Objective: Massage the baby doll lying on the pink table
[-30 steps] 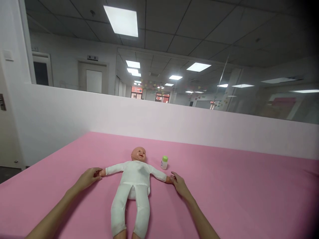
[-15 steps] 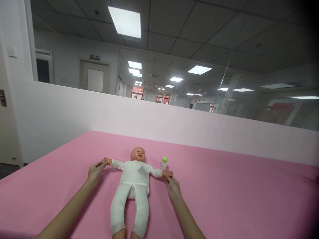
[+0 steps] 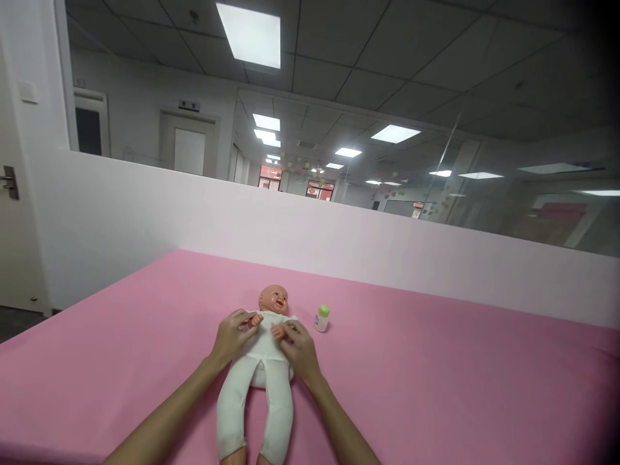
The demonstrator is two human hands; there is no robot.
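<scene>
A baby doll (image 3: pixel 261 355) in a white cloth suit lies on its back on the pink table cover (image 3: pixel 436 374), head toward the far wall. My left hand (image 3: pixel 233 337) is closed on the doll's arm near its small hand, over the left side of the chest. On the other side, my right hand (image 3: pixel 299 349) grips the doll's other arm by the hand, also above the chest. The doll's two hands are close together. Both sleeves are largely hidden by my hands. To the right of the doll's head stands a small bottle (image 3: pixel 321 320) with a green cap.
Behind the table runs a low white wall (image 3: pixel 290 223) with a glass pane above it. At the far left is a door with a metal handle (image 3: pixel 10 183). The table's left edge slants toward the back corner.
Both my hands have moved inward, bringing the doll's arms from spread out at its sides to bent over its chest. The bottle stays standing in place. The view has shifted slightly.
</scene>
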